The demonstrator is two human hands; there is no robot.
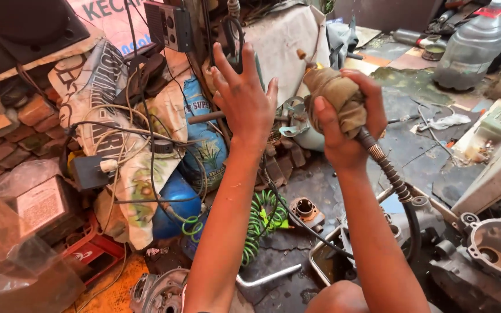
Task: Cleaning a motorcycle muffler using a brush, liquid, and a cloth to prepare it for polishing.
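You're over a dark, oily, wet-looking floor in a cramped workshop, no worktop in view. Brick wall at left w/ printed sacks draped over it and a tangle of white and black cables across them. Blue sack sits behind your left forearm.

Your right hand is raised, grip pressed tight around a rag-wrapped tool handpiece; small bit tip pokes out the top of the rag. The tool's flexible metal shaft runs down from under that hand toward bottom right. Your left hand is up beside it, fingers spread, palm away from you, holding nothing, near the handpiece but not touching.

Around: green coiled hose on the floor btwn your arms' lower part and the sacks, small metal engine part just beside it, bent metal rod near bottom centre. Engine casing at bottom right, another casing part at bottom left. Red crate and clear plastic wrap at left. Big clear water jug top right, well apart from your hands. Black speaker top left, small grey radio-like box next to it. White rag lies on the floor at right.
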